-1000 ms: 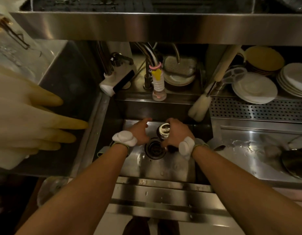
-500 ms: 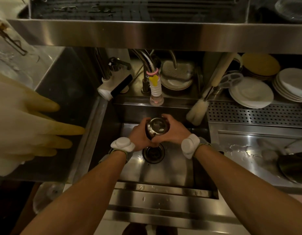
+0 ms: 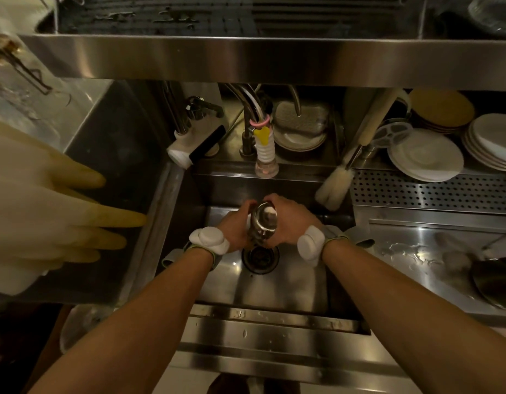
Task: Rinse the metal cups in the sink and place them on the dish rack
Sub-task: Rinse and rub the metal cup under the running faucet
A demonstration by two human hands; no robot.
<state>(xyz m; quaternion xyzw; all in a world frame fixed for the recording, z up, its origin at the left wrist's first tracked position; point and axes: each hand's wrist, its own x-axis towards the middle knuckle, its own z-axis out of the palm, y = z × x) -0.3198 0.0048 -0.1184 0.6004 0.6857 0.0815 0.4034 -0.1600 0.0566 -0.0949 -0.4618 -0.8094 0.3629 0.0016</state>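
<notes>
Above the sink (image 3: 288,285) drain, metal cup (image 3: 263,223) clasped between left hand (image 3: 237,228) and right hand (image 3: 290,223).

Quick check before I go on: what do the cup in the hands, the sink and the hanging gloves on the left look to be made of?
Cup: polished metal, probably stainless steel, with sharp mirror-like glints on rim and wall.
Sink: brushed stainless steel, by its soft streaky reflections and folded edges.
Gloves: likely rubber or latex; matte, cream to yellow, limp and smooth.
</notes>
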